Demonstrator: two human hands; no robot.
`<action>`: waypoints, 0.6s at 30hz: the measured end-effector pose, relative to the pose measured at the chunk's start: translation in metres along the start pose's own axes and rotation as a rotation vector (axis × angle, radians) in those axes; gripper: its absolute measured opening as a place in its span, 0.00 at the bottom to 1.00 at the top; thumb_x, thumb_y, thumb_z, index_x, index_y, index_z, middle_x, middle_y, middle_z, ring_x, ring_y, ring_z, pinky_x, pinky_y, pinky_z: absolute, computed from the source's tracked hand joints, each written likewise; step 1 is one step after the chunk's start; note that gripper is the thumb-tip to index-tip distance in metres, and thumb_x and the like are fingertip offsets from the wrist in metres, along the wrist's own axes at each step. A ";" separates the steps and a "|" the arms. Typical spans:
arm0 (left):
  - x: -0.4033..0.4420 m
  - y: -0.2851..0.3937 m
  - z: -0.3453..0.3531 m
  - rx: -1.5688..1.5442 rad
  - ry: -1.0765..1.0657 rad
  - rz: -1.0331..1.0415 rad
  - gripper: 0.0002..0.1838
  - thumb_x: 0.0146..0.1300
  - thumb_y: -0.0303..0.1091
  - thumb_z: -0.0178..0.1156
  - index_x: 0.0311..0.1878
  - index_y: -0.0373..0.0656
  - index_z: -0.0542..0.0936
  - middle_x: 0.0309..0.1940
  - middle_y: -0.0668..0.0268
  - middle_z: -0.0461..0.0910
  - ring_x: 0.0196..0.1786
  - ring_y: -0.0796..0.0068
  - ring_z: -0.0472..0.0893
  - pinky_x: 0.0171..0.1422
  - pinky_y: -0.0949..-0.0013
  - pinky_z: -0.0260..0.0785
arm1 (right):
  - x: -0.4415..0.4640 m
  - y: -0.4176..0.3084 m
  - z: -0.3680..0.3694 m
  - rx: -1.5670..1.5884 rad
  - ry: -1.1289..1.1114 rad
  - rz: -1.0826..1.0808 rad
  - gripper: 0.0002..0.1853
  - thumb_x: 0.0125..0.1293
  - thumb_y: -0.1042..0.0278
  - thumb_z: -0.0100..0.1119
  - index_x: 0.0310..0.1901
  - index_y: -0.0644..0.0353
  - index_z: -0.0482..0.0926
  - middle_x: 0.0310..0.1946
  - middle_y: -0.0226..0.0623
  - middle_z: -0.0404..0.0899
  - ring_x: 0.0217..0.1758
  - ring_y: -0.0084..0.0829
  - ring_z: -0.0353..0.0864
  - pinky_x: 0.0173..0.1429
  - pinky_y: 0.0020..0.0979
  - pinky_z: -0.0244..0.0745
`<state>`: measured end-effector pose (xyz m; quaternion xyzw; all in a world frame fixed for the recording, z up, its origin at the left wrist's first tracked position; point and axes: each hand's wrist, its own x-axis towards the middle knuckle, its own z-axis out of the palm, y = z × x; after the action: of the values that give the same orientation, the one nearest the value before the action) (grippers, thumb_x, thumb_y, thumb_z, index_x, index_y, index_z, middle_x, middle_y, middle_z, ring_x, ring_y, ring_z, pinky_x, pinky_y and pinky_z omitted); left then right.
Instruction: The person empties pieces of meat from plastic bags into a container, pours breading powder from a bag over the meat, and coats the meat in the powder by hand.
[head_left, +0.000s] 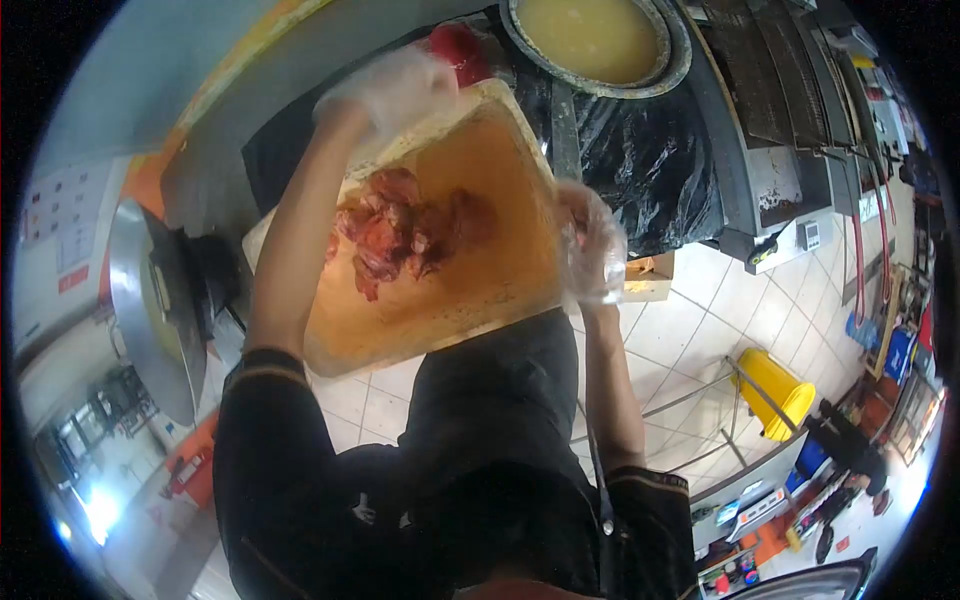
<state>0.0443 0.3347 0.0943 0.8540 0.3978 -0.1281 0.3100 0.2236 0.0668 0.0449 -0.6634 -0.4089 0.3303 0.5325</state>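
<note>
A pale, wide tub point(440, 345) with an orange-brown inside sits tilted in front of my body. Pieces of raw meat point(385, 235) lie clumped left of its middle. My right hand point(594, 245), in a clear plastic glove, is closed on the tub's right edge. At the tub's far left rim is my left hand point(395, 90), also gloved and smeared by motion. Right beside its fingers shows a red object point(460, 52), blurred too; whether the hand grips it is unclear.
A metal bowl of cloudy, pale liquid point(590, 35) stands at the back on black plastic sheeting point(650, 160). Dark metal racks point(770, 80) are at the right. A yellow bucket point(775, 393) stands on the tiled floor within a metal frame. Another person point(850, 445) is far right.
</note>
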 end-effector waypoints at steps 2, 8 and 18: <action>0.054 -0.021 -0.011 -0.236 0.110 -0.184 0.26 0.61 0.57 0.61 0.42 0.39 0.82 0.36 0.57 0.83 0.42 0.59 0.81 0.50 0.61 0.72 | -0.015 -0.018 0.001 -0.132 0.052 -0.033 0.11 0.69 0.74 0.55 0.51 0.65 0.77 0.40 0.37 0.82 0.43 0.27 0.82 0.49 0.28 0.76; 0.151 -0.089 0.014 0.303 0.351 -0.106 0.35 0.57 0.65 0.60 0.45 0.35 0.81 0.42 0.50 0.83 0.50 0.51 0.81 0.58 0.59 0.72 | -0.060 -0.014 -0.009 -0.212 0.080 0.226 0.11 0.69 0.74 0.56 0.51 0.62 0.77 0.42 0.33 0.81 0.45 0.24 0.79 0.53 0.27 0.74; 0.129 -0.105 0.001 -0.294 0.246 -0.103 0.25 0.62 0.57 0.61 0.45 0.43 0.84 0.31 0.60 0.83 0.30 0.65 0.81 0.37 0.60 0.73 | -0.051 -0.042 0.007 -0.096 0.064 0.100 0.11 0.67 0.75 0.57 0.51 0.62 0.78 0.42 0.33 0.81 0.44 0.24 0.80 0.51 0.27 0.74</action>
<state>0.0487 0.4627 -0.0109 0.7873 0.4904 0.0209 0.3732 0.1869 0.0288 0.0845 -0.7181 -0.3736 0.3153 0.4954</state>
